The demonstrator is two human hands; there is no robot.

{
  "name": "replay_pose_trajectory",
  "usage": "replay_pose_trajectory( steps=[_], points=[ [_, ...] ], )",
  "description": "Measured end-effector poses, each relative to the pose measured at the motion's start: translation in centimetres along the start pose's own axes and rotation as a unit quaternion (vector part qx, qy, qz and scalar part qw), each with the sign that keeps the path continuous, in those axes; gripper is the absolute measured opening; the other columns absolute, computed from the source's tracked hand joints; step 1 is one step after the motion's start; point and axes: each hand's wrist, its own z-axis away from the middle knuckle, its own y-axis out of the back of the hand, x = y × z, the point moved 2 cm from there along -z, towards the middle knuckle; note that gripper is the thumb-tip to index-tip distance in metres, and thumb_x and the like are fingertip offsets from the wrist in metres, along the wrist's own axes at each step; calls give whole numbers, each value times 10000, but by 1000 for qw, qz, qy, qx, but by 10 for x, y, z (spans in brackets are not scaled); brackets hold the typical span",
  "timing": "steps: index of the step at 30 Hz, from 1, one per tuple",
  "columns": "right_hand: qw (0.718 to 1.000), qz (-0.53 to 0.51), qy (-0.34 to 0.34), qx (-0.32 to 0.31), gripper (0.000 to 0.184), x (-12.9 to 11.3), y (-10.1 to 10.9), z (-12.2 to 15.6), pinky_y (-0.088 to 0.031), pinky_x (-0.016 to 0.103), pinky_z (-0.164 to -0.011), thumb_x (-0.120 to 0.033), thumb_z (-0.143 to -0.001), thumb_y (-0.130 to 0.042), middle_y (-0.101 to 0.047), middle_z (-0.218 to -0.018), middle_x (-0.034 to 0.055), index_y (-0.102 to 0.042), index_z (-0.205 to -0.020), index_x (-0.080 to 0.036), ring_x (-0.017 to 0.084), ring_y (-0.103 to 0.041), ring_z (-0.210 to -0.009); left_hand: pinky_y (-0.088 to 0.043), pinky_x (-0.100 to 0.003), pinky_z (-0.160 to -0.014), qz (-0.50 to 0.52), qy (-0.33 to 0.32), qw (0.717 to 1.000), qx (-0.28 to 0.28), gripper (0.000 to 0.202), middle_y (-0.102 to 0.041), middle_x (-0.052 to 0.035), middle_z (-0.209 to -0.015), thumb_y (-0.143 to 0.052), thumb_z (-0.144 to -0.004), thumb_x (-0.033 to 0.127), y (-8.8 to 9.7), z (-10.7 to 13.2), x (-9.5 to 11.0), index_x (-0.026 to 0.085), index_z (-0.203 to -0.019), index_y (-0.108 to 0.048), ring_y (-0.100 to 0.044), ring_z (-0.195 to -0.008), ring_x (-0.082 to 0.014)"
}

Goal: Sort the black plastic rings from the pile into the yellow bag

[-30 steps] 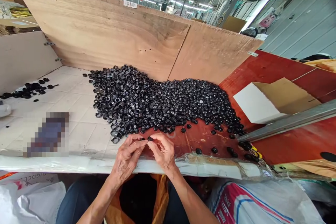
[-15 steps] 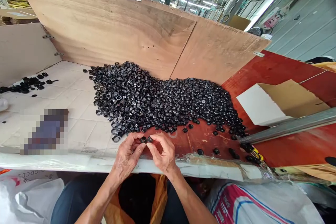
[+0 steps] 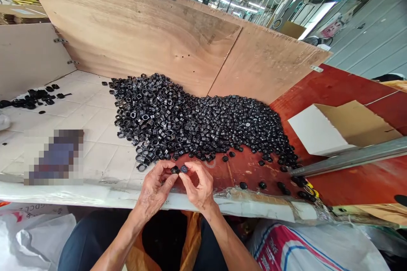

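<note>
Left hand (image 3: 155, 189) pinches ring (image 3: 174, 170), right hand (image 3: 199, 186) cap (image 3: 183, 169), beside plywood-walled heap (image 3: 190, 120).

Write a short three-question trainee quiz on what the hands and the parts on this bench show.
1. True or false: the left hand and the right hand are both empty.
2. The big pile of black parts lies: A against the plywood wall; B inside a bucket; C on the person's lap.
3. Fill in: the open cardboard box sits on the person's ____ side.
Key: 1 false, each pinches a small black part; 2 A; 3 right.
</note>
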Motion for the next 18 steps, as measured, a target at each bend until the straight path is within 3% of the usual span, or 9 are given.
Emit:
replay_pose_trajectory(
  steps=[7, 14, 18],
  points=[
    [1000, -18, 21, -4, 173, -3, 1, -3, -602, 358, -747, -218, -987, -629, -724, -1004, 89, -665, -1157, -218, 217, -703, -858, -631, -293, -779, -54, -51, 997, -21, 193, -681, -61, -1151, -622, -1008, 286, 2, -4, 5, 264, -1167, -728, -703, -944, -178],
    [1000, -13, 23, 8, 161, -5, 1, -5, -595, 360, -754, -197, -969, -643, -709, -998, 84, -669, -1126, -225, 218, -691, -864, -611, -302, -746, -71, -15, 996, -54, 160, -689, -47, -1044, -590, -1015, 277, 1, -8, 3, 238, -1092, -724, -692, -781, -155],
    [1000, -16, 11, -1, 147, -1, -1, -4, -593, 347, -728, -221, -970, -643, -710, -989, 83, -675, -1113, -218, 206, -685, -816, -581, -299, -745, -74, -5, 996, -55, 141, -687, -40, -1028, -597, -998, 287, 0, -9, 2, 242, -1062, -714, -678, -804, -165]
  ],
)
